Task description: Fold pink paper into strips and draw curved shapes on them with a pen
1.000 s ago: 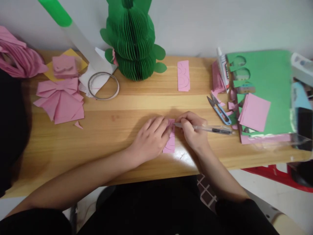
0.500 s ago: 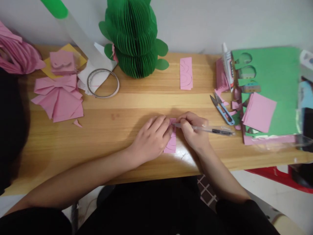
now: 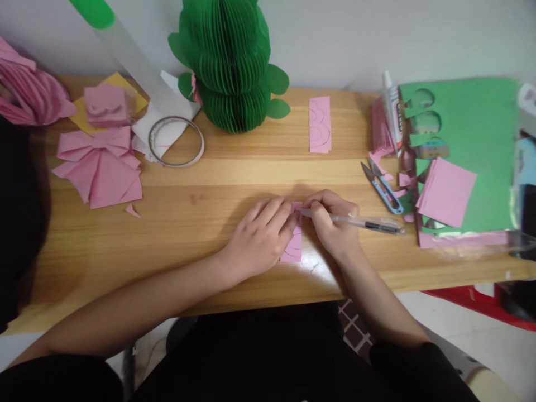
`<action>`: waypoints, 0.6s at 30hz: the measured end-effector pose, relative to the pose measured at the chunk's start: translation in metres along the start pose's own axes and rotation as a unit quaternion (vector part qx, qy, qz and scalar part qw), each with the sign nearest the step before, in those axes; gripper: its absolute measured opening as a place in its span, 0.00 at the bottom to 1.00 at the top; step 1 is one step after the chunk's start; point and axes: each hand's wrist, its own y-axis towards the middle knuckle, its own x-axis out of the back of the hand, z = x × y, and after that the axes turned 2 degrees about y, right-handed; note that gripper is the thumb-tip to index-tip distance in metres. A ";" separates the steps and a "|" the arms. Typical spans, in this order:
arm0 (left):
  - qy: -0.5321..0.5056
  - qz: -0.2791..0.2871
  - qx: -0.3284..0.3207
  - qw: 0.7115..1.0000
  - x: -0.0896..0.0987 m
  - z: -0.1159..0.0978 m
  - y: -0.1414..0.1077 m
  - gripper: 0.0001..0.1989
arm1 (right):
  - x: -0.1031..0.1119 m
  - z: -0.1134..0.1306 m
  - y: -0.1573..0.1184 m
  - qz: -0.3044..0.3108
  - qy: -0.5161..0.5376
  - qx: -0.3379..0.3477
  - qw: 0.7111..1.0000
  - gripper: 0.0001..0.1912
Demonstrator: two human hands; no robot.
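You're apparently drawing: right grip [image 3: 336, 225] closed around the pen [image 3: 368, 224] at the pink strip [image 3: 295, 251], left grip [image 3: 262, 237] open across it; the next stroke needs steadiness.

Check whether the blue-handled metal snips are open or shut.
Open. The blue-handled metal snips lie on the light-brown wooden table with their blade tips apart.

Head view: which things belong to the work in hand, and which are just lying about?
In hand:
- pen, in the right hand
- pink strip, partly under the left hand

Apparently just lying about:
- blue-handled snips
- tape roll
- white tube
- folded pink bow
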 end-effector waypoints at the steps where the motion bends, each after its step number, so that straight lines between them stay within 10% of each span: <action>1: -0.001 0.000 0.001 1.000 0.000 0.000 0.000 0.15 | 0.000 0.000 0.000 -0.001 -0.001 0.000 1.000 0.10; 18: 0.022 -0.013 -0.002 1.000 0.000 0.001 0.001 0.15 | 0.000 -0.003 -0.001 -0.037 -0.004 -0.010 0.999 0.09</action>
